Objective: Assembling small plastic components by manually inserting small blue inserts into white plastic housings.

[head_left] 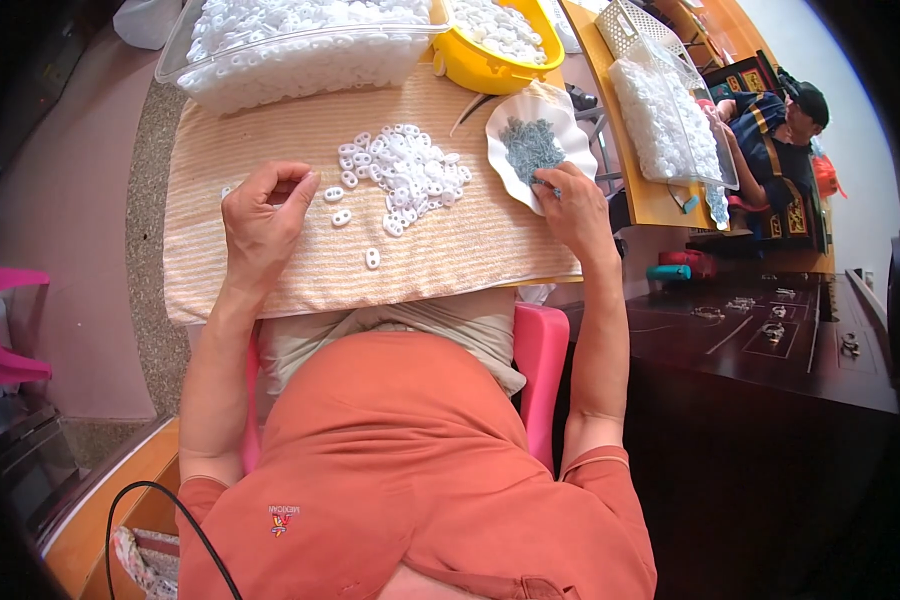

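Note:
On the striped towel lies a loose pile of small white oval plastic pieces (415,170), each with two holes. A few lie apart from the pile, one piece (373,259) nearest to me. Left of the pile, my left hand (267,215) is raised with thumb and forefinger pressed together; whatever they pinch is hidden. My right hand (577,210) reaches to the near right edge of a white wavy-rimmed plate (503,182). Its fingers are pinched together at a heap of tiny grey-blue pieces (532,146), and their tips are too small to make out.
At the back stand a clear bin (300,75) and a yellow basin (485,68), both full of white pieces. Tweezers (468,114) lie beside the plate. At right, another person (770,130) sits by a bin of white pieces (670,125). A dark cabinet (740,340) stands at my right.

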`<action>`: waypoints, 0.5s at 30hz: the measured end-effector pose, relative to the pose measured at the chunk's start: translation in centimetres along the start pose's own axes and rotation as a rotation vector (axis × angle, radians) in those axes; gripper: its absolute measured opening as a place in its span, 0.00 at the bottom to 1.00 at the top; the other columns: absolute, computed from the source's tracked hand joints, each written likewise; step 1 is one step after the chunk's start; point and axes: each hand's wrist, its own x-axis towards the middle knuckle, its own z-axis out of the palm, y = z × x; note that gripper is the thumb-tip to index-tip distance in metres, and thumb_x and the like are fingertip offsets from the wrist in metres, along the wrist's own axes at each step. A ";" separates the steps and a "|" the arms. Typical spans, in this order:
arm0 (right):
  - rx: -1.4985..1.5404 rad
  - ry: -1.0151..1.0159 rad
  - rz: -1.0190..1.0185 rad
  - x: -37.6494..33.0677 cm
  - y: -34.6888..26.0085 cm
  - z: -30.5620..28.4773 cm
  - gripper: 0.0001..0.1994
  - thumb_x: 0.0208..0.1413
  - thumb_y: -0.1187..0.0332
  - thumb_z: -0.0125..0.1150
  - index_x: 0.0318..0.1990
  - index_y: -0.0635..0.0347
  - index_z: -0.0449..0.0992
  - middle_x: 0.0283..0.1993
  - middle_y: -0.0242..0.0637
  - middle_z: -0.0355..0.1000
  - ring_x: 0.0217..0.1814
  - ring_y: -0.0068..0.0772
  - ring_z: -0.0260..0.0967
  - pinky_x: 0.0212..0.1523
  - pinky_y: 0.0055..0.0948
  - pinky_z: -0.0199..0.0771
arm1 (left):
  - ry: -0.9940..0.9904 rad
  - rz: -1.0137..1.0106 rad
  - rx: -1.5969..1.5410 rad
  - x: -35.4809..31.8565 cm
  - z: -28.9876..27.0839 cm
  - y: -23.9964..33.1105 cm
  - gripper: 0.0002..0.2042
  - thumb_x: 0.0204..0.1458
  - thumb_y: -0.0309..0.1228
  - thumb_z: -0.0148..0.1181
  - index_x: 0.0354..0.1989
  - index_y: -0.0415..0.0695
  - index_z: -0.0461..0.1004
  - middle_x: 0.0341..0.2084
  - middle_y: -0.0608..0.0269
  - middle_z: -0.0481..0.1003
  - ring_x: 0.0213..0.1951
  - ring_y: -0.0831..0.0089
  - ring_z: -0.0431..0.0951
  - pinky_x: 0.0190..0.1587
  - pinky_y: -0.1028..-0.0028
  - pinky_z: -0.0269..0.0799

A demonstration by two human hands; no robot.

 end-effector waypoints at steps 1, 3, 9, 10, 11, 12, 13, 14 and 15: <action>0.010 -0.005 0.004 0.0 0.1 0.1 0.07 0.53 0.69 0.58 0.37 0.56 0.79 0.38 0.39 0.73 0.40 0.48 0.73 0.41 0.40 0.72 | 0.000 0.000 0.000 -0.1 0.0 0.0 0.04 0.50 0.23 0.63 0.32 0.38 0.77 0.25 0.64 0.79 0.28 0.81 0.78 0.32 0.80 0.73; 0.019 -0.009 0.007 0.1 0.1 0.1 0.07 0.53 0.68 0.58 0.37 0.56 0.79 0.39 0.39 0.73 0.40 0.48 0.73 0.42 0.40 0.72 | -0.008 -0.021 -0.015 -0.1 0.0 0.1 0.04 0.50 0.23 0.64 0.32 0.38 0.77 0.25 0.64 0.79 0.28 0.81 0.77 0.33 0.81 0.73; -0.011 -0.009 0.008 0.4 -0.3 0.2 0.06 0.53 0.68 0.57 0.35 0.56 0.79 0.37 0.39 0.73 0.40 0.49 0.73 0.41 0.41 0.72 | -0.004 -0.040 -0.030 -0.1 0.1 0.1 0.04 0.50 0.23 0.64 0.32 0.38 0.77 0.25 0.64 0.79 0.28 0.82 0.77 0.33 0.81 0.73; -0.010 -0.009 0.017 0.5 -0.4 0.1 0.06 0.53 0.68 0.57 0.34 0.57 0.78 0.37 0.40 0.73 0.39 0.50 0.72 0.40 0.42 0.71 | 0.001 -0.035 -0.031 0.0 0.1 0.2 0.04 0.50 0.23 0.64 0.32 0.38 0.77 0.25 0.64 0.79 0.28 0.82 0.77 0.33 0.81 0.73; -0.009 -0.008 0.024 0.6 -0.5 0.0 0.05 0.54 0.68 0.56 0.33 0.57 0.77 0.37 0.40 0.73 0.39 0.50 0.72 0.40 0.43 0.71 | -0.005 -0.048 -0.035 0.0 0.1 0.3 0.04 0.50 0.23 0.64 0.32 0.38 0.77 0.25 0.64 0.79 0.28 0.82 0.77 0.33 0.81 0.73; -0.008 0.001 0.014 0.6 -0.3 0.1 0.05 0.54 0.68 0.56 0.33 0.57 0.77 0.37 0.40 0.73 0.39 0.50 0.72 0.40 0.43 0.71 | -0.007 -0.059 -0.039 0.1 0.0 0.3 0.04 0.49 0.24 0.64 0.32 0.37 0.77 0.24 0.64 0.79 0.28 0.82 0.77 0.33 0.80 0.73; -0.022 -0.008 0.004 0.6 -0.2 0.2 0.04 0.52 0.70 0.57 0.33 0.59 0.75 0.35 0.42 0.72 0.38 0.50 0.72 0.38 0.41 0.71 | 0.005 -0.047 -0.037 0.1 0.0 0.2 0.04 0.49 0.24 0.64 0.32 0.37 0.77 0.24 0.64 0.79 0.28 0.82 0.77 0.33 0.80 0.73; -0.035 -0.015 -0.006 0.5 -0.1 0.2 0.04 0.51 0.72 0.58 0.33 0.62 0.74 0.34 0.43 0.71 0.36 0.49 0.72 0.36 0.40 0.70 | 0.000 -0.065 -0.044 -0.1 0.1 0.0 0.04 0.49 0.24 0.64 0.32 0.37 0.77 0.24 0.64 0.79 0.28 0.81 0.77 0.33 0.80 0.73; -0.007 0.000 -0.015 0.4 -0.5 0.1 0.04 0.51 0.72 0.57 0.32 0.62 0.73 0.33 0.45 0.70 0.35 0.51 0.71 0.36 0.41 0.70 | 0.001 -0.080 -0.048 -0.1 0.0 0.0 0.04 0.49 0.24 0.64 0.32 0.37 0.77 0.24 0.63 0.79 0.28 0.81 0.77 0.33 0.79 0.73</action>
